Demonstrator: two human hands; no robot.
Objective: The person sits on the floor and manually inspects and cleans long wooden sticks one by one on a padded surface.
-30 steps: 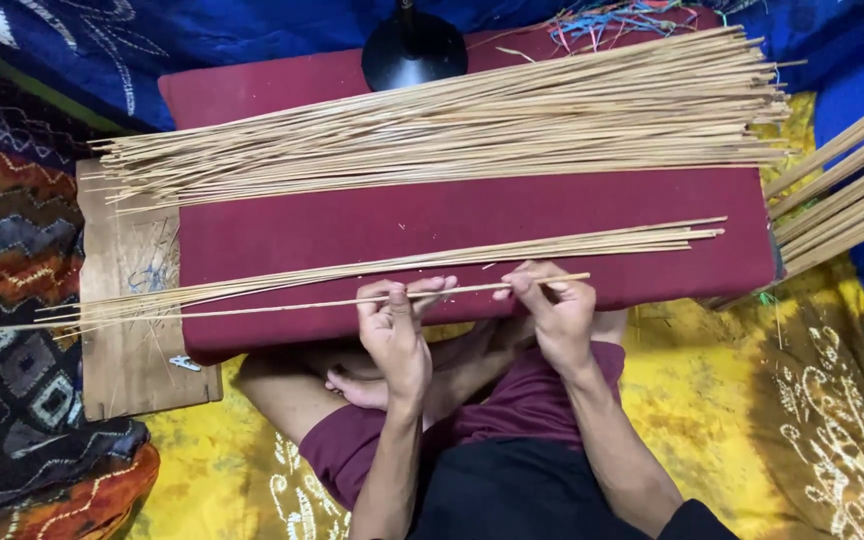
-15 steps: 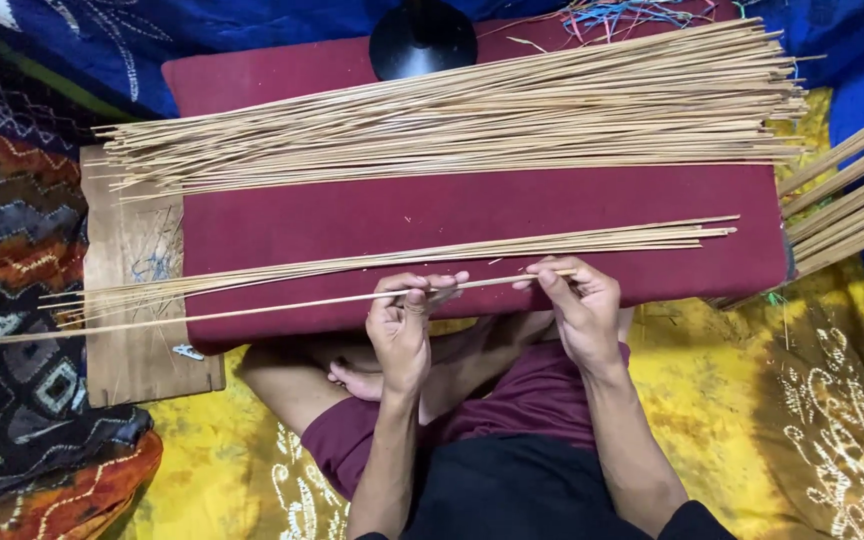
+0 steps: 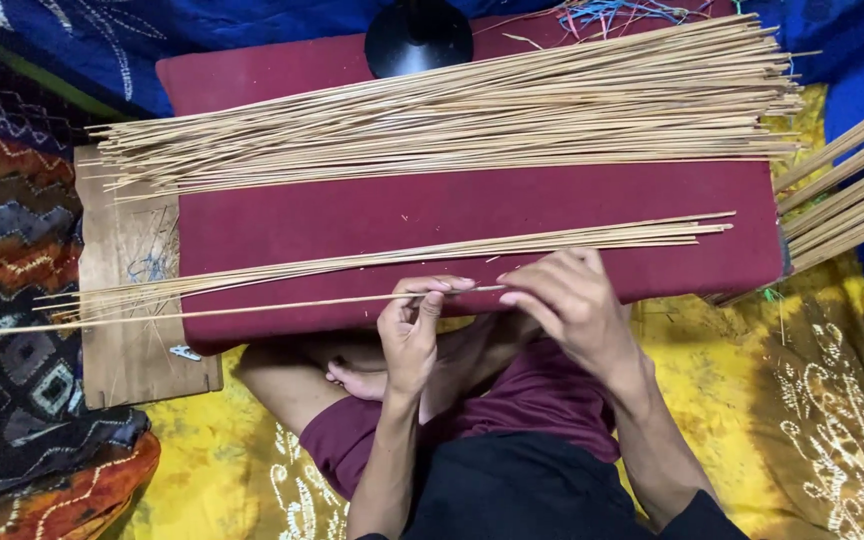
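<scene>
Left hand [image 3: 409, 335]: closed in a pinch on one thin stick [image 3: 202, 311], thumb and fingertips on it
Right hand [image 3: 570, 300]: fingers curled over the same stick's right end, gripping it
Stick: lay along the near edge of the maroon board [image 3: 472, 205], its left end reaching out past the wooden plank [image 3: 122, 300]
Small bundle [image 3: 512, 246]: on the board just behind the hands
Large bundle [image 3: 472, 115]: across the board's far side
Black base [image 3: 418, 38]: at the far edge
Containers: none seen; sticks lay loose

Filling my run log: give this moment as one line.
left hand: pinches stick | right hand: on stick end | board: two stick piles
</scene>
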